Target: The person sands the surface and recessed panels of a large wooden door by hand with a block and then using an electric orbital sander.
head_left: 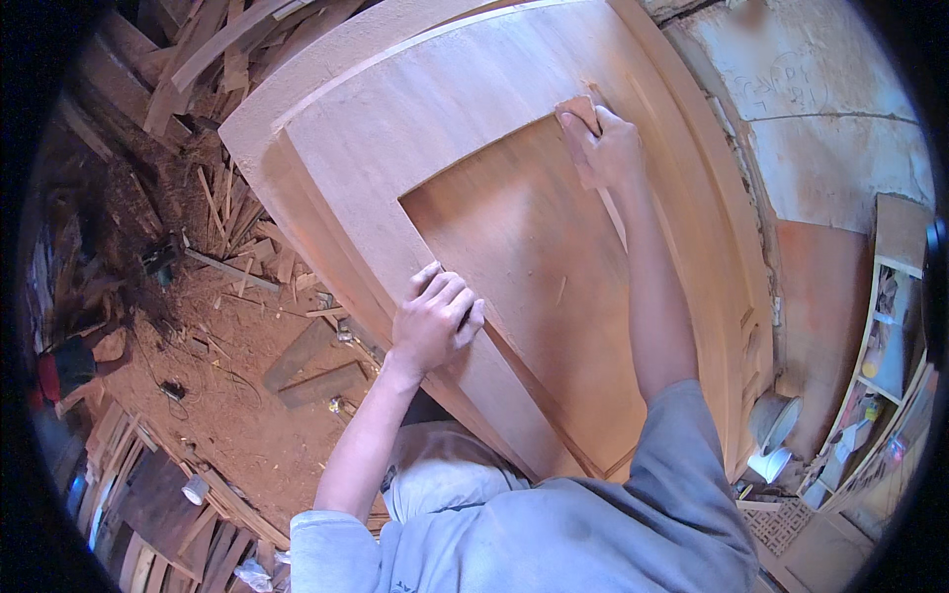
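Right hand pressed flat on sandpaper at door panel corner; left hand, half-curled, empty, steadied door's left stile. Could gouge corner if pressed unevenly.

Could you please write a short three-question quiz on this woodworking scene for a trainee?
1. True or false: the right hand presses a piece of sandpaper at the upper corner of the recessed panel.
2. What does the left hand rest on?
A. the frame of the wooden door
B. a hammer
C. the dusty floor
3. Fill in: the floor left of the door is strewn with wood ____.

Key: 1 true; 2 A; 3 scraps.
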Motion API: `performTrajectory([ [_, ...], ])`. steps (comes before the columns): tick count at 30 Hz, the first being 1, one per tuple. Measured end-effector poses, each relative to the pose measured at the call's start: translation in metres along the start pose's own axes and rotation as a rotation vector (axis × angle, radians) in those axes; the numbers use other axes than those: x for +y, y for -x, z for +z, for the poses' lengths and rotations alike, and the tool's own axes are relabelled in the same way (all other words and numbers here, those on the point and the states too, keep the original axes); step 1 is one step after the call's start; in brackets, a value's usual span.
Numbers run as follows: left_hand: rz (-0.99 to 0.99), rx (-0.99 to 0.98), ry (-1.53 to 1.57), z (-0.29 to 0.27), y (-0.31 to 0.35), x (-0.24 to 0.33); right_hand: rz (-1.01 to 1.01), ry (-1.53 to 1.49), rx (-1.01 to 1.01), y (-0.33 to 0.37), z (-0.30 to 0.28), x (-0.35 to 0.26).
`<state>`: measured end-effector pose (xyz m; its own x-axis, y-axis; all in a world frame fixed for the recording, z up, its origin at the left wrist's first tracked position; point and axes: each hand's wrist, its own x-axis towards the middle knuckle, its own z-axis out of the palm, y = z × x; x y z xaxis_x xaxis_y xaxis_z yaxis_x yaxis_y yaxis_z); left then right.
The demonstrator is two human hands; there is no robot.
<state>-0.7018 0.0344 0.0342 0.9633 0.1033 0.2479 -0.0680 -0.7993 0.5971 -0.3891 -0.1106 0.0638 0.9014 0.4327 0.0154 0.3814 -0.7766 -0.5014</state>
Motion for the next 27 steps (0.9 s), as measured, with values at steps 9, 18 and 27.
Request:
performTrajectory([
  [9,0.05,-0.001,0.016,-0.005,-0.008,0.001,0.0,0.078,0.085,0.0,-0.002,-0.008],
  [18,0.06,0.034,0.0,-0.011,0.003,-0.001,0.656,-1.247,0.11,0.17,0.029,-0.027],
  [27,0.402,-0.158,0.037,-0.046,0.031,-0.01,0.535,-1.22,0.065,0.231,0.056,-0.105],
])
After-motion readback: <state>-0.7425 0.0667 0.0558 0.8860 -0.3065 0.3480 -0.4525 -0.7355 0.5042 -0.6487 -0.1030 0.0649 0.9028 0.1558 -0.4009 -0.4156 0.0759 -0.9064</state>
